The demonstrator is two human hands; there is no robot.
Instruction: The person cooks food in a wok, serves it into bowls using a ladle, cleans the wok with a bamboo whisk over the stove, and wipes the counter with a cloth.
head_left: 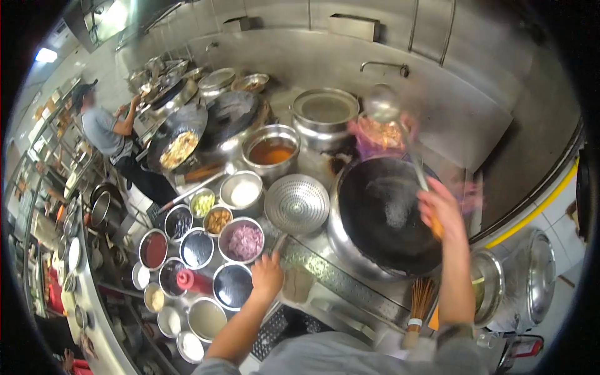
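Note:
My right hand (440, 209) is wrapped round the wooden end of a long ladle (417, 159). The ladle's bowl is raised, blurred, in front of a bowl of food in a purple bag (381, 134). Below the ladle sits a large black wok (369, 212) with some steaming or bubbling liquid at its middle. My left hand (267, 275) is closed on the short handle of a round perforated strainer (297, 203), which rests on the counter left of the wok. Close to that hand stands a steel bowl of chopped red onion (244, 242).
Several bowls of ingredients crowd the left, with a red squeeze bottle (195, 282) among them. A pot of brown liquid (272, 152) and a lidded pot (325, 109) stand behind. A bamboo brush (417, 309) lies at front right. A co-worker (109, 131) stands far left.

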